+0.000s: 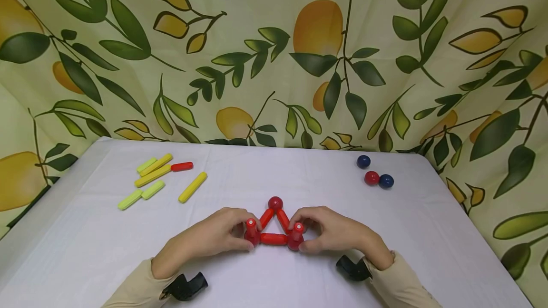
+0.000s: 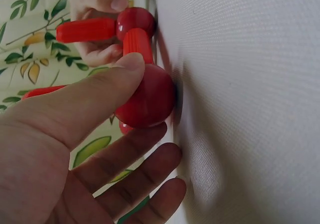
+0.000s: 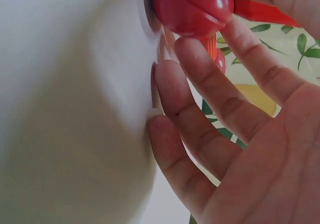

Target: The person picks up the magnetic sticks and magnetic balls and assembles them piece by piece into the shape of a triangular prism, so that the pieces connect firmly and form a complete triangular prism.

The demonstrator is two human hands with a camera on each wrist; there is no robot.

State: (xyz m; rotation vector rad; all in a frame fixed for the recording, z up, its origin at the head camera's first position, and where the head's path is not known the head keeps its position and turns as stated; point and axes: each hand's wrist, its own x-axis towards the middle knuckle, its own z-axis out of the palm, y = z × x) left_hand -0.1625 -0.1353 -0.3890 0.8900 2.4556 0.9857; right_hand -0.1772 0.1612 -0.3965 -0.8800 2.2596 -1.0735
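Two hands at one red triangle [image 1: 274, 228], flat on the white table [image 1: 274, 279], near its front edge and midway across. The triangle is three red rods joined by three red balls; apex ball [image 1: 275, 203] points away from the person, untouched.

Left hand [image 1: 218, 236]: grips the left corner ball [image 1: 251, 235]. In the left wrist view the thumb [image 2: 100, 92] lies across the top of this ball [image 2: 148, 99], with a finger curled beneath it; the lower fingers are loosely bent and touch the tablecloth. Pinch is narrow, only as wide as the ball. A short upright rod [image 1: 250, 225] stands on this corner, against the fingertips.

Right hand [image 1: 331, 232]: grips the right corner ball [image 1: 295, 241]. The right wrist view shows the ball [image 3: 192, 7] held at the fingertips, between a finger below and the thumb side above; the remaining fingers [image 3: 200, 109] are fairly straight and spread, tips resting on the cloth. A second upright rod [image 1: 298, 228] rises from this corner.

Base rod [image 1: 273, 239] runs between the two hands.

Elsewhere: loose yellow and lime rods [image 1: 154, 175] with one red rod [image 1: 181, 166] at far left; two dark blue balls and a red ball [image 1: 371, 178] at far right. All well apart from the hands. Leaf-and-fruit print cloth [image 1: 274, 51] behind.
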